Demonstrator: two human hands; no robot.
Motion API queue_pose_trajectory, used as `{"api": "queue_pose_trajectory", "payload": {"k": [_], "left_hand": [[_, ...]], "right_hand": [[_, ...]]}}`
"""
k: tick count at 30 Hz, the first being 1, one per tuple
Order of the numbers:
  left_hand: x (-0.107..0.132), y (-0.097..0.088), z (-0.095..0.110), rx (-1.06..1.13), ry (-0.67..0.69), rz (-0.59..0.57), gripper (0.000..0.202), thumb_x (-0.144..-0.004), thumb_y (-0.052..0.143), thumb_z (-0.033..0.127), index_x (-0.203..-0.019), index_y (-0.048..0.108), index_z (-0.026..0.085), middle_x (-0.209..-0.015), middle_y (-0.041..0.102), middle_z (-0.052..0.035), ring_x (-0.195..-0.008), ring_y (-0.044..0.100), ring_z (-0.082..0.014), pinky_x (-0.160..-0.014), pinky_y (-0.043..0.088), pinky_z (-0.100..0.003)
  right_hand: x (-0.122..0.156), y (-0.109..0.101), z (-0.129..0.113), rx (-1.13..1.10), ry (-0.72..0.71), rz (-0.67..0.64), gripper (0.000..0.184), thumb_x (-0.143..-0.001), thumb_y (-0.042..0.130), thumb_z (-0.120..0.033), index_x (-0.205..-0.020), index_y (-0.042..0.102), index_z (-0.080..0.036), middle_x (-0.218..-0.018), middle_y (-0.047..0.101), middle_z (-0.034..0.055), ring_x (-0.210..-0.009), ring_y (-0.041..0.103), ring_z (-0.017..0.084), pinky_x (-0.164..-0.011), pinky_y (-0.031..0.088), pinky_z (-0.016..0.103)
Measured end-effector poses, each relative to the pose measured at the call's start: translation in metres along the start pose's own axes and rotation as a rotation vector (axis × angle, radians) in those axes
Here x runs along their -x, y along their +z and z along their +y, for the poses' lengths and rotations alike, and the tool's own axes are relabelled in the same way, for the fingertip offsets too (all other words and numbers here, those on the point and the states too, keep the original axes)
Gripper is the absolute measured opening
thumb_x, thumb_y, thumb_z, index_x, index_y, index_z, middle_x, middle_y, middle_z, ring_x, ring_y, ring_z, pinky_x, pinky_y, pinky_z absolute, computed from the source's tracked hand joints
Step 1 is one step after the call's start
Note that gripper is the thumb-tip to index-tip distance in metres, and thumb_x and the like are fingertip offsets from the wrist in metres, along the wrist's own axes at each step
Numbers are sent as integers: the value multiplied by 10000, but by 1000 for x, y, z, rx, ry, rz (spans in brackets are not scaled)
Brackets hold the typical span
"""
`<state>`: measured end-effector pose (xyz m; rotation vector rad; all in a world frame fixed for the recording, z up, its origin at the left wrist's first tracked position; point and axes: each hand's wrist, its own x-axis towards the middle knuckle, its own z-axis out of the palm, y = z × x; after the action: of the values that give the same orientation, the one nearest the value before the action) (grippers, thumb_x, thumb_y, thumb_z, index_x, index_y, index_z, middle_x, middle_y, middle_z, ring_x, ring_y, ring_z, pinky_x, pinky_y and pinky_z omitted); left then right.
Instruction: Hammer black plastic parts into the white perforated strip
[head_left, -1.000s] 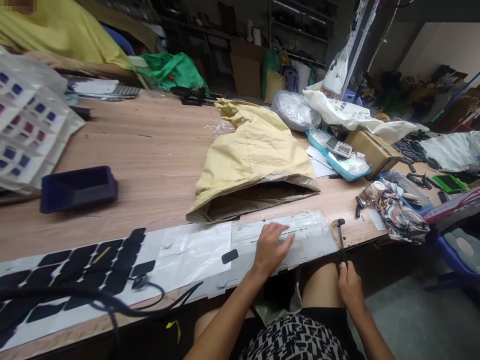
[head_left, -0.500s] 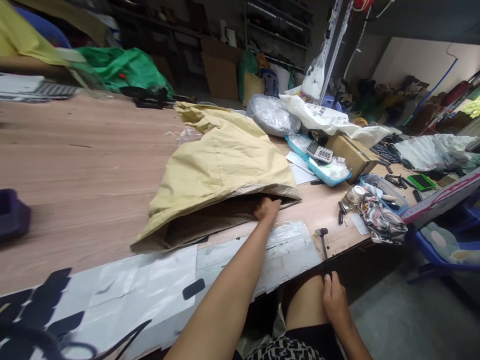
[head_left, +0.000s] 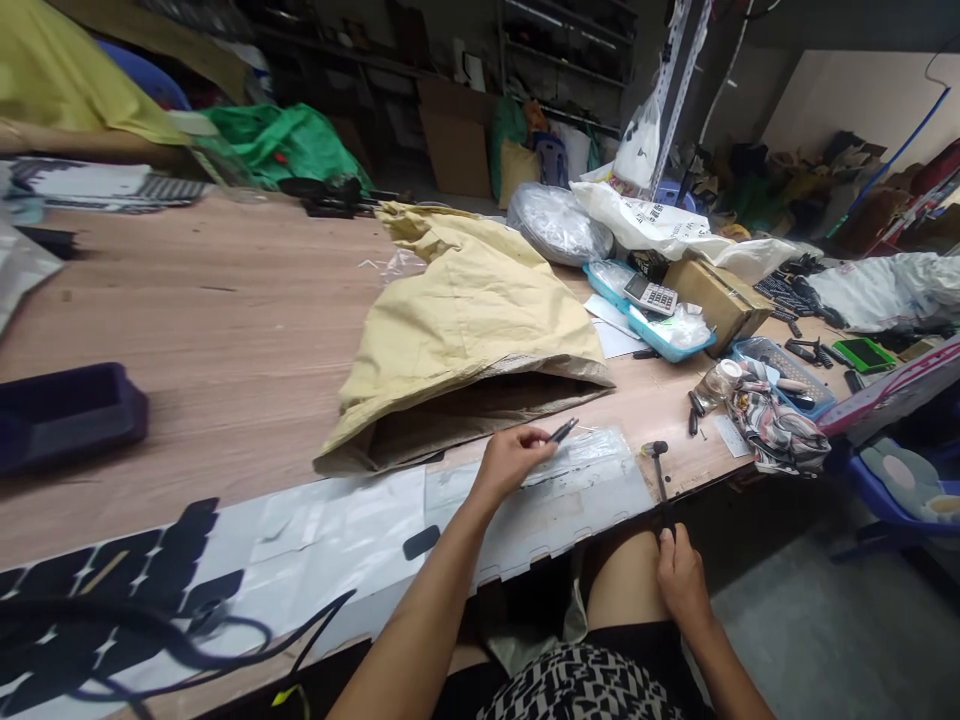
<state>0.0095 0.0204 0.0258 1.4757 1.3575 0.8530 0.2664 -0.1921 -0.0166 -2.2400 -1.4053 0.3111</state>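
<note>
My left hand (head_left: 514, 460) is closed on a small dark, slim object (head_left: 562, 430) whose narrow end points away to the right; its exact kind is unclear. Just beyond it lies a yellow woven sack (head_left: 465, 310), its dark mouth gaping toward me. Under the left forearm is a white, plastic-covered board (head_left: 555, 505) along the table's near edge. My right hand (head_left: 682, 570), low at that edge by my leg, grips the handle of a small hammer (head_left: 658, 470) with its dark head up over the tabletop.
A purple tray (head_left: 71, 415) sits at left, black flat pieces (head_left: 161, 550) and a dark cable (head_left: 172, 650) at lower left. A calculator (head_left: 650, 294) rests on blue trays; a cardboard box (head_left: 716, 300) stands beside them. Another person's arm (head_left: 90, 142) shows at upper left.
My left hand has come out of the sack's mouth toward me, now with the small dark object showing in its fingers. The right hand still holds the hammer. The view has shifted slightly.
</note>
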Motion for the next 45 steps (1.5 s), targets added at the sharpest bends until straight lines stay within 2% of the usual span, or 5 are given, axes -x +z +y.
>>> {"api": "queue_pose_trajectory", "payload": {"k": [4,7,15,23,45], "left_hand": [[47,-6,-17,-131,187,-113,250,-700,663,385,-834,730,186,-676,611,-3,-618,545,-146,-604,408,-270],[60,0,-23,-242,275,-79,195,-743,633,327,-862,722,202,-737,627,-13,-712,578,-168,-678,437,-291],[61,10,-32,-366,402,-13,218,-829,606,330,-984,722,230,-816,632,-26,-844,575,-195,-748,446,-314],[60,9,-32,-358,400,-39,211,-841,605,330,-992,726,247,-833,624,-27,-860,570,-196,-763,443,-319],[61,9,-25,-354,367,-31,187,-844,611,320,-978,735,277,-814,599,-21,-846,552,-195,-749,436,-313]], "right_hand": [[-1,-2,-2,9,-6,-12,396,-961,236,-481,-871,516,-215,-629,626,44,-556,605,215,-535,357,286],[-3,-5,-4,17,6,-11,402,-953,236,-480,-866,522,-211,-612,617,46,-549,599,216,-528,356,283],[5,-18,-18,-128,-27,-29,468,-949,284,-555,-768,549,-216,-610,612,33,-560,566,179,-553,406,257],[28,-20,-50,-90,-245,-202,390,-981,336,-441,-943,632,-189,-682,655,41,-618,623,188,-583,417,248],[28,-19,-75,-36,-338,-207,374,-985,345,-405,-973,651,-191,-787,705,79,-699,662,203,-620,437,250]]}}
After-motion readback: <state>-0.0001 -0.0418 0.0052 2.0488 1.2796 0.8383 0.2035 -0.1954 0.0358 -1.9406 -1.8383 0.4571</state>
